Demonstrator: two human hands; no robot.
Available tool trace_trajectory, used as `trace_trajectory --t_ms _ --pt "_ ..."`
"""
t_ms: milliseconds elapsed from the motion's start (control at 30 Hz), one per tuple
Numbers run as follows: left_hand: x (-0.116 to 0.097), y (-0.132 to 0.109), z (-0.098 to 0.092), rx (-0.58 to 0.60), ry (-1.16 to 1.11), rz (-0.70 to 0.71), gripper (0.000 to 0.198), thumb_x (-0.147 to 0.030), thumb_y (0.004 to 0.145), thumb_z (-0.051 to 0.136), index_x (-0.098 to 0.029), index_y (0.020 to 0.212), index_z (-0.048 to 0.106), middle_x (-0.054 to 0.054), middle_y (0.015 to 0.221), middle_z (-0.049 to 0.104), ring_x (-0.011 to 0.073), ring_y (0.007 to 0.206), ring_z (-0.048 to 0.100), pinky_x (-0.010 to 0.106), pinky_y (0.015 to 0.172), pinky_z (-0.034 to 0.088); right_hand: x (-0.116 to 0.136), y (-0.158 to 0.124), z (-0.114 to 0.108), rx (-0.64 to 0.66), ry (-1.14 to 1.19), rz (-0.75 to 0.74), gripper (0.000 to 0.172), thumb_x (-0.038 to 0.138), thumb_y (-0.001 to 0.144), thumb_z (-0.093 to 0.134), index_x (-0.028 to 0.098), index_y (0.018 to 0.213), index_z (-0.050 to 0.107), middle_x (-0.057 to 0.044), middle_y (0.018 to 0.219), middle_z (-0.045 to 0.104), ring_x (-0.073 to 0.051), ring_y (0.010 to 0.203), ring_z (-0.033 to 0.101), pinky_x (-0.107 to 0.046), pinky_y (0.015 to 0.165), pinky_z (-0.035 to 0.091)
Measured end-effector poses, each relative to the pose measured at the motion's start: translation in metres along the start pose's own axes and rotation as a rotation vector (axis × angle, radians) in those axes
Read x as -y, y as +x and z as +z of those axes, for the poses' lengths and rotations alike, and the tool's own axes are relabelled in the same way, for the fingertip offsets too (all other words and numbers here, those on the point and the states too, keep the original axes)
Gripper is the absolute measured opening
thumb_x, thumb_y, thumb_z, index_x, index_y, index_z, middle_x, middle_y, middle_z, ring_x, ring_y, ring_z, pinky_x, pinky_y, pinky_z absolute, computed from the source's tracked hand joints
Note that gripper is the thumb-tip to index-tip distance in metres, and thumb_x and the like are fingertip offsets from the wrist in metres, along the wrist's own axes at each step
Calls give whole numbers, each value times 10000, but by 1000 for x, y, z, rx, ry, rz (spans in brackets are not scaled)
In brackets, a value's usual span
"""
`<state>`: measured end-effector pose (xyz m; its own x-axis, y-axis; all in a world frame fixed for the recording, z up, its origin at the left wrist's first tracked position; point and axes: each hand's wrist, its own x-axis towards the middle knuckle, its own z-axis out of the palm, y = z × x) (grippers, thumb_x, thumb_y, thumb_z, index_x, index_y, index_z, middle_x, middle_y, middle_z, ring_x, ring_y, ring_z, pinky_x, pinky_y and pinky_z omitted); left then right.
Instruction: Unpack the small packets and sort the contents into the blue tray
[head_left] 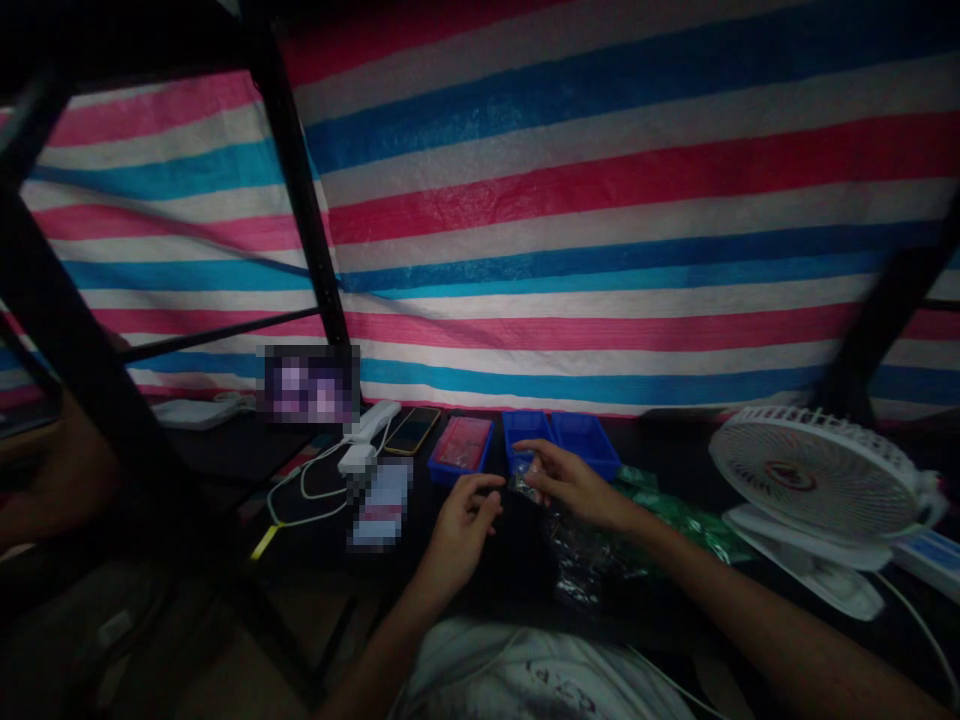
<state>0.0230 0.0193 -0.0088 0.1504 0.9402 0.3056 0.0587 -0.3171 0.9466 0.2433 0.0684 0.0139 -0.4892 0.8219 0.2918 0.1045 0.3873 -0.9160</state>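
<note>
At the far left a co-worker's arm point(71, 475) reaches in, dim and blurred, behind a black metal frame point(101, 350); just past the frame a flat white box point(187, 412) lies on the dark surface. Next comes a blurred-out screen point(307, 385) standing at the back, then a white power strip point(373, 425) with white cable looping to its left and a yellow tag point(264, 541) on the cable. In front of the strip lies a blurred-out pale item point(382, 505), and to the right of the strip a phone point(414, 431) lies flat. A blue tray point(459, 470) holding red, shiny contents point(463, 440) stands next. The left hand point(461, 525) is in front of that tray, its fingers loosely curved and its thumb apart from them, with nothing visible between; its fingertips are close to a small clear packet point(526, 484), though whether they touch it I cannot tell. The packet is pinched between the thumb and fingers of the right hand point(574, 485), raised in front of two more blue trays point(581, 440) set side by side. Below the right wrist, clear plastic bags point(579, 575) lie crumpled on the black table point(514, 570), and green plastic point(679, 520) spreads behind the forearm. At the right a white fan point(817, 475) stands tilted on its base, with a pale box point(934, 560) partly behind it.
</note>
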Motion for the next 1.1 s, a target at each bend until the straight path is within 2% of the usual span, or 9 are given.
trace_trajectory --t_ms 67,200,367,567,667,800,1100 --pt "-2 -1 0 23 8 4 296 -410 931 602 -195 1108 702 100 1130 663 196 867 683 253 627 509 0 2 0 3 81 7 381 451 924 663 223 1215 575 13 822 589 -155 679 608 -286 630 485" --pt "-5 -1 -1 99 16 1 299 -415 952 582 -202 1094 736 96 1118 699 204 883 683 258 652 502 1 3 1 21 158 5 317 458 883 719 182 1004 619 -25 821 682 -184 763 669 -310 707 505" --pt "-7 -2 -1 104 23 15 329 -448 951 585 -208 1066 777 107 1230 670 196 872 674 257 648 501 2 2 5 46 180 11 299 439 882 725 175 955 604 -43 844 713 -183 801 674 -309 734 504" --pt "-10 -1 0 81 -15 9 346 -462 931 612 -200 1094 769 119 1258 657 187 835 679 245 613 484 3 2 1 -2 -39 -49 272 440 884 716 180 937 657 -21 876 647 -175 807 602 -289 710 479" --pt "-9 -1 0 56 -35 19 351 -465 928 617 -196 1103 762 120 1252 659 181 819 678 241 600 478 3 2 -2 -34 -175 -108 252 428 906 695 185 970 692 -40 945 660 -200 886 595 -319 791 468" --pt "-9 0 0 41 -39 32 348 -469 932 610 -196 1075 771 118 1216 677 178 796 668 244 586 473 3 1 -1 -31 -177 -131 273 439 931 660 201 1057 702 -67 1050 679 -238 1004 606 -363 883 466" --pt "-9 -1 0 84 -7 58 345 -448 971 558 -213 1093 779 111 1232 685 169 797 657 248 595 471 10 1 1 -38 -199 -119 216 402 908 674 186 916 679 -26 889 622 -195 840 553 -306 761 416"
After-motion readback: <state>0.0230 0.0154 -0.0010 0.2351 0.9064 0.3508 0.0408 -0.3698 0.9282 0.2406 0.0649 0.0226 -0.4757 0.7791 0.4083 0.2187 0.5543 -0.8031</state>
